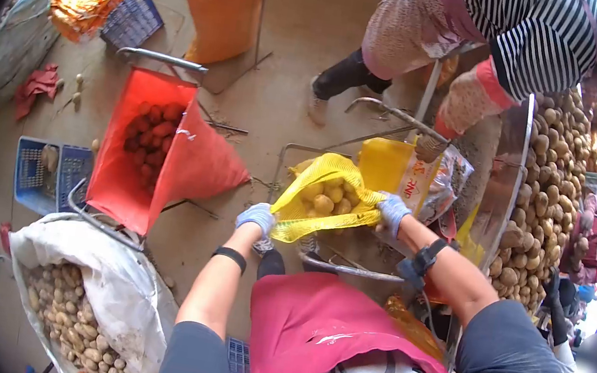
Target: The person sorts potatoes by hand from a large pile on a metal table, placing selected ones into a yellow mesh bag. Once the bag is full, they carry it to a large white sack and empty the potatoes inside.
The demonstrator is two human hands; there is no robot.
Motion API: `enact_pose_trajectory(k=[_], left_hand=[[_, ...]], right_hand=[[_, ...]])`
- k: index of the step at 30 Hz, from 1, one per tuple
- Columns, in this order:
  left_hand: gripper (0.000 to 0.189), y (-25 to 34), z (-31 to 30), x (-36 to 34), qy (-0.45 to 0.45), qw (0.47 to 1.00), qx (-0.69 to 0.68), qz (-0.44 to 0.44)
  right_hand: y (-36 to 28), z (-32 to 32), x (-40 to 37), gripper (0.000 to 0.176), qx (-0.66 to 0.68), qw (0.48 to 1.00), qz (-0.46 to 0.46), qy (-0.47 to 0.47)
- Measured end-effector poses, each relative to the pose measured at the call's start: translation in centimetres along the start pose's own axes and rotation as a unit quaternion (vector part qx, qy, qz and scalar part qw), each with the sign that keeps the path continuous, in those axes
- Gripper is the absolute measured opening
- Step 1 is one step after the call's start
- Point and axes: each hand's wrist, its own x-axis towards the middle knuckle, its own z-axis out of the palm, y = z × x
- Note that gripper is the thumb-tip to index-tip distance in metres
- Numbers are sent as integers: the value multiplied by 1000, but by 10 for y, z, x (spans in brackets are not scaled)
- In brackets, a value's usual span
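A yellow mesh sack (328,172) with potatoes (326,200) inside is spread between my two gloved hands. My left hand (258,217) is closed on the sack's left edge. On the opposite side, my right hand (393,211) grips the rim at the right. The sack's mouth faces up toward me, and the potatoes show through it. Just beyond my right hand is a yellow printed bag (393,171) by a metal stand. My fingertips are partly hidden by the gloves and mesh.
A red sack (105,150) of dark red potatoes hangs on a frame at left. Below it stands a white sack (123,276) of potatoes. At right, a potato heap (540,199) fills a table. A co-worker (543,45) bends over it. Blue crates (72,176) stand at far left.
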Motion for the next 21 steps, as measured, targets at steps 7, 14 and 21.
enact_pose_trajectory(k=[7,14,21], left_hand=[[53,-45,120,-38,163,972,-167,-28],[53,11,238,-166,237,912,-298,-150],[54,42,376,-183,240,899,-292,-219]], right_hand=[[-129,71,-60,20,-231,940,-204,-144],[-126,140,-81,22,-349,852,-170,-352],[-12,230,-122,22,-467,758,-214,-401]])
